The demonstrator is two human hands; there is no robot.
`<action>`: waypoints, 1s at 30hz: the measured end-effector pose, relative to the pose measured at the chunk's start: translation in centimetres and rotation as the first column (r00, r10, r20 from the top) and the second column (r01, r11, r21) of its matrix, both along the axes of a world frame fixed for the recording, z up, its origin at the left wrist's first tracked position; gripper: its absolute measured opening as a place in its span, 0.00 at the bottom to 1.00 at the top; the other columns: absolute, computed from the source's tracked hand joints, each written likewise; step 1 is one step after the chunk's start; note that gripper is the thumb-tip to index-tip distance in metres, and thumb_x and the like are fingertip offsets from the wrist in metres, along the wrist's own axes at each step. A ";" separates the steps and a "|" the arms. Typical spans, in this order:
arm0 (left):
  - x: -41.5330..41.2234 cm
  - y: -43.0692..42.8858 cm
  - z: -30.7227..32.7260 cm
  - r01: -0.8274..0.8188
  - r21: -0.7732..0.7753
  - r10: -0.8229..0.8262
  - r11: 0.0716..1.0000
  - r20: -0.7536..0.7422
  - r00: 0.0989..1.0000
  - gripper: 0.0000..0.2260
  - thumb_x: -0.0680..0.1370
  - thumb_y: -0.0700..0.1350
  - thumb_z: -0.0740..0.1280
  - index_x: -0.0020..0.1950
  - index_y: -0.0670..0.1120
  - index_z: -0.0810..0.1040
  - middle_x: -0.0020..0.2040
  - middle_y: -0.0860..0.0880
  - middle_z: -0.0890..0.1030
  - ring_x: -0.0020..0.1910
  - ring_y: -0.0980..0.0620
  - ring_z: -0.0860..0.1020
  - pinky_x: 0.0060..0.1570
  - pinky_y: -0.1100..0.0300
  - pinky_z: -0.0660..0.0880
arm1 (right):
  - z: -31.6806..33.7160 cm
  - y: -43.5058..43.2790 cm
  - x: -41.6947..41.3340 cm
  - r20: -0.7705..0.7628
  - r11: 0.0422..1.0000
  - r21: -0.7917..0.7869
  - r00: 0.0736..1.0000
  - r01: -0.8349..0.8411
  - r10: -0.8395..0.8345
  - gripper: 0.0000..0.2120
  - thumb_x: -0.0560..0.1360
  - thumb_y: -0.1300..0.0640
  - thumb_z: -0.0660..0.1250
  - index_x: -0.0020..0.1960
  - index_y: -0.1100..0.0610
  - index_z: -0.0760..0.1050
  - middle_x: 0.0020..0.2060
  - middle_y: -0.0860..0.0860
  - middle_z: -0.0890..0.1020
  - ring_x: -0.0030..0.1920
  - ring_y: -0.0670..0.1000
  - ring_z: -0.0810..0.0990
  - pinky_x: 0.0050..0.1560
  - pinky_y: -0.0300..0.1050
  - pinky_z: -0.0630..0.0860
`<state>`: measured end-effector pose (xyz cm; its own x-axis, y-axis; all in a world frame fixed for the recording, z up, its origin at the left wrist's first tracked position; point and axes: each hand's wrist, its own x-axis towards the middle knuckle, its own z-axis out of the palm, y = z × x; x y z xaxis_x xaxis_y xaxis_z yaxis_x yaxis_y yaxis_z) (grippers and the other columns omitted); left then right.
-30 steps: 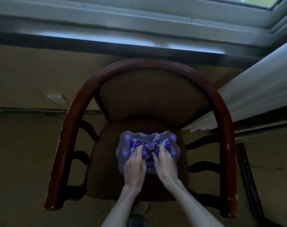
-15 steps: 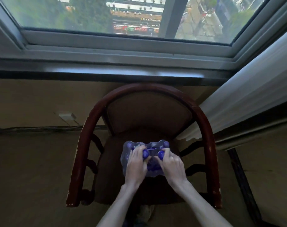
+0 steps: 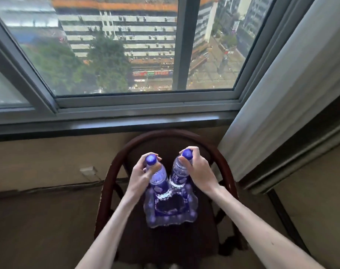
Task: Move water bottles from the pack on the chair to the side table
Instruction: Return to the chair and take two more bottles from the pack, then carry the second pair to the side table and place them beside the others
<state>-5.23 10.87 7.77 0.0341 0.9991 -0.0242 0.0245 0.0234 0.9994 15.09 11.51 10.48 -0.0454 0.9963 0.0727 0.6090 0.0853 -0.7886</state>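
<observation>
As both bottles were only half out of the wrap: the lines below run from the left of the view to the right.

Wall socket point(image 3: 87, 170): low on the wall left of the chair, well apart from the work.

Chair's left arm point(image 3: 105, 193): a curved wooden rail just outside the left forearm; probably the first thing an elbow would knock on a swing to that side.

Left hand point(image 3: 141, 176): clenched round the neck and shoulder of the left bottle point(image 3: 157, 176), just under its purple cap.

Right bottle point(image 3: 179, 174): leaning away from the other at the cap, the two bodies touching low down where they left the wrap.

Right hand point(image 3: 197, 169): clenched round that bottle's neck, fingers over the cap.

Pack point(image 3: 170, 208): sitting on the chair seat point(image 3: 165, 243), its film torn open in the middle, other purple caps ringing the hole.

Doing it well: a straight upward pull seemed best until both bases cleared the torn film, since a sideways tug could drag the whole pack toward the seat's front edge.

Chair's right arm point(image 3: 230, 183): close outside the right wrist.

Curtain point(image 3: 281, 98): hanging just right of the chair, narrowing that side.

Open room: mostly above the seat and back toward the person; the window sill point(image 3: 126, 126) closed off the far side.

Surface: the side table was not in view, so which way to carry could not be judged.
</observation>
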 end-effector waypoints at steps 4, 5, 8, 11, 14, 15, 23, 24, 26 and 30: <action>-0.9 -0.4 6.2 0.038 0.096 -0.039 0.995 0.005 0.999 0.08 0.77 0.36 0.67 0.56 0.39 0.74 0.49 0.49 0.81 0.46 0.56 0.77 0.47 0.66 0.75 | 5.2 1.9 -1.8 -0.024 0.979 0.172 0.993 -0.111 0.117 0.18 0.78 0.41 0.60 0.56 0.54 0.67 0.42 0.50 0.82 0.40 0.51 0.80 0.45 0.46 0.75; -1.1 -0.6 7.6 0.038 0.120 -0.039 0.992 0.010 0.999 0.08 0.78 0.36 0.66 0.57 0.39 0.74 0.48 0.49 0.80 0.46 0.55 0.77 0.48 0.64 0.75 | 6.5 2.1 -2.4 -0.031 0.971 0.196 0.989 -0.139 0.148 0.18 0.78 0.41 0.59 0.56 0.55 0.67 0.41 0.51 0.82 0.39 0.52 0.81 0.43 0.46 0.75; -1.8 -1.7 11.2 -0.032 0.151 0.025 0.988 0.042 0.999 0.09 0.80 0.37 0.63 0.60 0.38 0.71 0.46 0.53 0.81 0.46 0.56 0.78 0.49 0.64 0.77 | 9.5 2.6 -4.3 -0.068 0.946 0.246 0.970 -0.213 0.235 0.15 0.80 0.45 0.58 0.55 0.58 0.66 0.38 0.48 0.81 0.36 0.47 0.80 0.38 0.43 0.75; -3.0 -3.0 14.1 -0.170 0.174 0.162 0.970 0.056 0.985 0.09 0.80 0.36 0.62 0.60 0.40 0.70 0.45 0.51 0.80 0.45 0.54 0.78 0.51 0.61 0.77 | 12.0 2.6 -7.0 -0.132 0.923 0.259 0.936 -0.285 0.326 0.18 0.80 0.42 0.55 0.54 0.58 0.65 0.37 0.44 0.78 0.34 0.37 0.79 0.33 0.37 0.71; -5.4 -4.5 16.9 -0.302 0.223 0.302 0.927 0.037 0.953 0.08 0.80 0.37 0.62 0.54 0.50 0.71 0.44 0.48 0.78 0.41 0.53 0.77 0.49 0.55 0.75 | 14.0 2.4 -10.3 -0.205 0.910 0.255 0.902 -0.327 0.381 0.13 0.81 0.42 0.55 0.53 0.52 0.67 0.39 0.45 0.80 0.36 0.38 0.79 0.38 0.38 0.75; -6.4 -5.1 17.7 -0.355 0.236 0.355 0.905 0.041 0.934 0.08 0.79 0.38 0.64 0.52 0.52 0.72 0.44 0.48 0.79 0.40 0.55 0.79 0.47 0.57 0.77 | 14.6 2.2 -11.6 -0.229 0.903 0.260 0.887 -0.342 0.402 0.10 0.81 0.45 0.56 0.53 0.51 0.68 0.39 0.48 0.81 0.37 0.43 0.81 0.40 0.44 0.76; -15.6 -10.9 22.6 -0.689 0.350 0.702 0.635 0.111 0.703 0.10 0.72 0.44 0.75 0.49 0.54 0.79 0.40 0.63 0.83 0.37 0.66 0.81 0.35 0.71 0.77 | 18.0 -2.1 -24.1 -0.314 0.771 0.385 0.713 -0.508 0.627 0.11 0.77 0.41 0.60 0.50 0.48 0.71 0.36 0.50 0.83 0.34 0.47 0.83 0.37 0.44 0.80; -17.0 -12.0 22.8 -0.725 0.349 0.736 0.594 0.128 0.665 0.10 0.71 0.44 0.75 0.48 0.54 0.79 0.40 0.63 0.83 0.39 0.66 0.80 0.38 0.69 0.78 | 18.1 -2.9 -25.9 -0.309 0.755 0.382 0.697 -0.533 0.647 0.11 0.76 0.40 0.61 0.50 0.47 0.71 0.36 0.49 0.83 0.35 0.46 0.83 0.37 0.44 0.80; -20.0 -14.2 22.9 -0.779 0.334 0.786 0.530 0.150 0.600 0.09 0.70 0.45 0.76 0.48 0.53 0.80 0.41 0.62 0.82 0.43 0.62 0.80 0.47 0.57 0.81 | 18.1 -4.5 -29.7 -0.295 0.717 0.398 0.660 -0.573 0.691 0.07 0.76 0.44 0.65 0.49 0.47 0.72 0.36 0.43 0.83 0.34 0.42 0.82 0.36 0.38 0.78; -26.6 -19.1 22.2 -0.853 0.329 0.860 0.406 0.180 0.478 0.09 0.72 0.43 0.75 0.49 0.53 0.81 0.43 0.60 0.82 0.45 0.59 0.80 0.53 0.44 0.79 | 17.5 -8.3 -37.9 -0.292 0.645 0.411 0.577 -0.644 0.763 0.10 0.72 0.40 0.67 0.45 0.44 0.71 0.38 0.37 0.81 0.33 0.40 0.80 0.32 0.31 0.75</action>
<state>-31.84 -8.19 29.97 -0.8409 0.4421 0.3122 0.2016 -0.2796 0.9387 -22.77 3.17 28.02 -0.6318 0.6043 0.4855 -0.0989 0.5583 -0.8237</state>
